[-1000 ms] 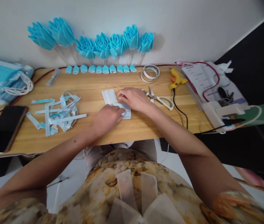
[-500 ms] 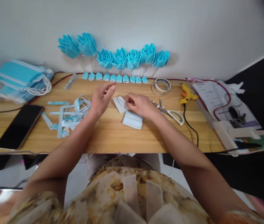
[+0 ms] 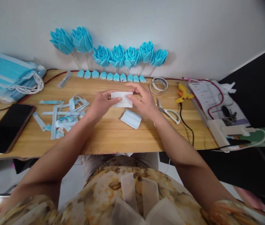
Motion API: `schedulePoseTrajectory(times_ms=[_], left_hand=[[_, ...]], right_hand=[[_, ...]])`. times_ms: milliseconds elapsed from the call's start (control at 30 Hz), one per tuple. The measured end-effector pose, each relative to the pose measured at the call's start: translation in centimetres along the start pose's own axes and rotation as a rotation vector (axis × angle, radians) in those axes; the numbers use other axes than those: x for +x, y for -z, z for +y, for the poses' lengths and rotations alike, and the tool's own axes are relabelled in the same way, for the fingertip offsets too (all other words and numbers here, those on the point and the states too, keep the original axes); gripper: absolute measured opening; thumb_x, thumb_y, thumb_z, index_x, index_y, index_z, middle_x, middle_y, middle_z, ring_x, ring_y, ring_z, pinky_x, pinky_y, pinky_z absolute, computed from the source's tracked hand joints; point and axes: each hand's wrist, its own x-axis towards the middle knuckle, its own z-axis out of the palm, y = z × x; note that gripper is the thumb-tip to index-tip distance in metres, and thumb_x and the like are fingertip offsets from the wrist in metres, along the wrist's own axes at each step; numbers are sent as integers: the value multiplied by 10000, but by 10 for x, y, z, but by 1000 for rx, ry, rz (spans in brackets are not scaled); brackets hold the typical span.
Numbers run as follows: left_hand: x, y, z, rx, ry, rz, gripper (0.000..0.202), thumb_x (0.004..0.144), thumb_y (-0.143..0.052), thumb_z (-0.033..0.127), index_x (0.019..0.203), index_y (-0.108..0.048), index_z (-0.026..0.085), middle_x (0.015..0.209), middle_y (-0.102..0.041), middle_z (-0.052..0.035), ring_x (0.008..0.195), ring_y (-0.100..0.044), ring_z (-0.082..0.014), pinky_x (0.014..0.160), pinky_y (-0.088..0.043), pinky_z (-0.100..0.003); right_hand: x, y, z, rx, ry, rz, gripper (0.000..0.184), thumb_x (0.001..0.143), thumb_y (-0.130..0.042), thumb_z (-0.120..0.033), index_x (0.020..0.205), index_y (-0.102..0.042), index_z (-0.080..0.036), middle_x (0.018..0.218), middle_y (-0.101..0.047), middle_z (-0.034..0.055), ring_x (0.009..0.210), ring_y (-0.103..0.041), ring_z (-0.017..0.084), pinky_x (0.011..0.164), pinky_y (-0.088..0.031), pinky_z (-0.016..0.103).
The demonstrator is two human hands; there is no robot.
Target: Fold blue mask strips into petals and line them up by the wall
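A white piece of mask fabric (image 3: pixel 121 97) is held up just above the wooden table (image 3: pixel 113 137), stretched between both my hands. My left hand (image 3: pixel 102 103) pinches its left end and my right hand (image 3: pixel 142 100) pinches its right end. Below it on the table lies a small stack of folded light-blue pieces (image 3: pixel 131 118), close to my right wrist. Nothing else is in either hand.
Mask trimmings (image 3: pixel 62 114) lie left of my hands, a phone (image 3: pixel 6 126) and a stack of blue masks (image 3: pixel 10 78) farther left. Blue fabric flowers (image 3: pixel 113 54) and small folded petals (image 3: pixel 111 75) line the wall. Scissors (image 3: pixel 168 112), tape rolls (image 3: pixel 158 85), a yellow glue gun (image 3: pixel 183 92) and cables sit to the right.
My left hand came back from the left and took the left end of the white piece. Both hands have lifted it off the table; the blue stack stays down.
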Motion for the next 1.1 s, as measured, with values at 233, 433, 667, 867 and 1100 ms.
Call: schedulePoseTrajectory(times_ms=[233,433,667,867,1100], left_hand=[[1,-5,10,-380,33,142,342,670,-916,351,907,-776,149,927,-807,-76,965,-761,-261,885,-601,-373],[0,-8,11,-448,75,145,312,659,-933,284,894,-789,139,925,-808,-82,1023,-754,-270,939,-585,-368],[0,-11,4,-383,50,192,334,635,-946,307,870,-786,131,868,-796,-65,878,-756,-229,843,-604,-351],[-2,-12,5,-340,42,198,363,650,-937,341,905,-779,136,905,-792,-68,925,-749,-237,864,-603,-366],[-2,-13,1,-294,15,195,319,673,-922,332,894,-777,153,894,-777,-48,839,-727,-190,799,-592,-333]], right_hand=[[4,-1,12,158,164,92,349,966,-509,-246,1290,-638,-258,1175,-749,34,1040,-702,200,972,-551,397],[5,-9,21,162,198,67,295,905,-595,-186,1163,-705,-277,1157,-760,6,969,-702,174,927,-564,363],[6,-10,19,268,133,73,95,920,-657,-293,911,-716,-220,909,-755,6,862,-684,159,804,-531,305],[6,-15,16,369,68,94,176,900,-675,-379,855,-691,-209,887,-742,8,842,-678,150,807,-554,300],[7,-17,16,350,27,161,111,865,-698,-317,856,-668,-210,850,-718,-5,774,-654,130,747,-544,284]])
